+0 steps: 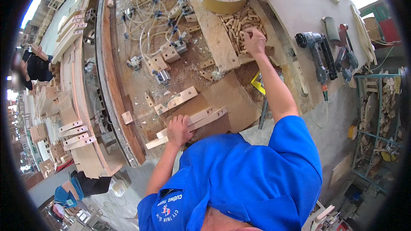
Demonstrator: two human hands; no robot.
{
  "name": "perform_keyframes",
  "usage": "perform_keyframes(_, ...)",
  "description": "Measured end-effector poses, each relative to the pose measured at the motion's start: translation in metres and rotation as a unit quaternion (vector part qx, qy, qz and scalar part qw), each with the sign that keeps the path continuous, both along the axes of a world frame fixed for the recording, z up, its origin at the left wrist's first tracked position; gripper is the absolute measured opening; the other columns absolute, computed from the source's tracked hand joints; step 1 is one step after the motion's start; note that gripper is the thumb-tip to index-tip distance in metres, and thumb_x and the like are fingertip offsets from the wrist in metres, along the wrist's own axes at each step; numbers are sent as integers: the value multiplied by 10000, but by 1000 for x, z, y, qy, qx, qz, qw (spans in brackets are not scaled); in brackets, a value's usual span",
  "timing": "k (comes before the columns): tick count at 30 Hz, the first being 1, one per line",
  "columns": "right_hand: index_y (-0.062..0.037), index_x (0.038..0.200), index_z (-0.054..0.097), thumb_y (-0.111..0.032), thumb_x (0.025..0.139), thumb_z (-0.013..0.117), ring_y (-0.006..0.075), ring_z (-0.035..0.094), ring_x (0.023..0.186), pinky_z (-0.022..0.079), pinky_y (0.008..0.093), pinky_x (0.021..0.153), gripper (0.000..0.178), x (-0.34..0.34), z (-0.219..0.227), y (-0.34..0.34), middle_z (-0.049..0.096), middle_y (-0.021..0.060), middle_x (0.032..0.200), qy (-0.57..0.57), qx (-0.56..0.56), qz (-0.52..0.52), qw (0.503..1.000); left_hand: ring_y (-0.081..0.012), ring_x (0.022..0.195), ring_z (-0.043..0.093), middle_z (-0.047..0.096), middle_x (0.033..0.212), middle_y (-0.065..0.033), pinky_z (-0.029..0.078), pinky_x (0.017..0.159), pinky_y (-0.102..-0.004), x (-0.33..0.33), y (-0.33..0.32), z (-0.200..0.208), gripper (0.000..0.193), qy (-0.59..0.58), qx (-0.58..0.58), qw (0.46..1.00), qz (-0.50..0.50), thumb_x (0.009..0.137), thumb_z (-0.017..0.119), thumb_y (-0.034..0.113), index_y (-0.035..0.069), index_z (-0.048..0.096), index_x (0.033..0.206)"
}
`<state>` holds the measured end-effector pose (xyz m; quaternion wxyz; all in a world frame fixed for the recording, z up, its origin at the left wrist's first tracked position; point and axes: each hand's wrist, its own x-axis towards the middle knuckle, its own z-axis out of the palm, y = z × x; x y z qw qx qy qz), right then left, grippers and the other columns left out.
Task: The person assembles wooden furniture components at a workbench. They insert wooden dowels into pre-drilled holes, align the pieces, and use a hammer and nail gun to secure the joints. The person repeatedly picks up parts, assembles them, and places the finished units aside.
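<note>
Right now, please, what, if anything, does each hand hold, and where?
Left hand: two wooden bars, left of their middles. Right hand, at the dowels: cannot tell.

**Bare wood predominates, with metal and plastic fittings**

Wooden strips (209, 119): pale, smooth-faced, matt. Wooden dowels (233, 23): matt, unvarnished in appearance; fine texture too small to assess. Round tub (224, 7): dull yellow wall, material undetermined. Cardboard sheet (239, 107): brown paper stock, fairly smooth, matt. Workbench top (182, 67): wood, rough, stained, littered with chips. Pneumatic cylinder (162, 77): silvery metal, slight sheen. Air tubes (142, 42): translucent plastic, smooth. Nail gun (312, 40): grey, metallic-looking housing. Shirt (252, 167): blue cloth, matt, creased.
</note>
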<state>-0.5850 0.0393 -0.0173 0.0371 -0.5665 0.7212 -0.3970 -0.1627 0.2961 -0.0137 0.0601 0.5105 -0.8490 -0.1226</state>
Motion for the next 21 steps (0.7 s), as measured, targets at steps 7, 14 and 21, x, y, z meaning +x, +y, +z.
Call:
perform_keyframes(7, -30, 1128, 763, -171, 987, 740, 144, 666, 823, 547, 310, 767, 201, 39, 36, 124, 753, 63, 926, -290, 160, 49, 942, -339, 975, 634, 623, 1048, -117, 520, 814, -469, 6, 7, -11, 644, -3, -4, 1000, -1, 687, 905, 383, 92, 619, 1186)
perform_keyframes(14, -35, 1107, 745, -127, 1000, 695, 291, 753, 955, 573, 392, 873, 150, 107, 26, 273, 771, 174, 1004, -246, 300, 193, 901, -326, 965, 633, 613, 1039, -108, 510, 800, -474, 1, 1, -8, 658, -4, -17, 1000, -16, 718, 894, 407, 99, 593, 1215)
perform_keyframes(21, -16, 1044, 727, -104, 985, 648, 430, 724, 999, 572, 478, 870, 132, 115, 6, 274, 757, 228, 1012, -136, 202, 255, 936, -321, 958, 632, 615, 1037, -102, 511, 783, -472, -1, 1, -4, 655, 5, -27, 999, -25, 715, 892, 394, 103, 593, 1220)
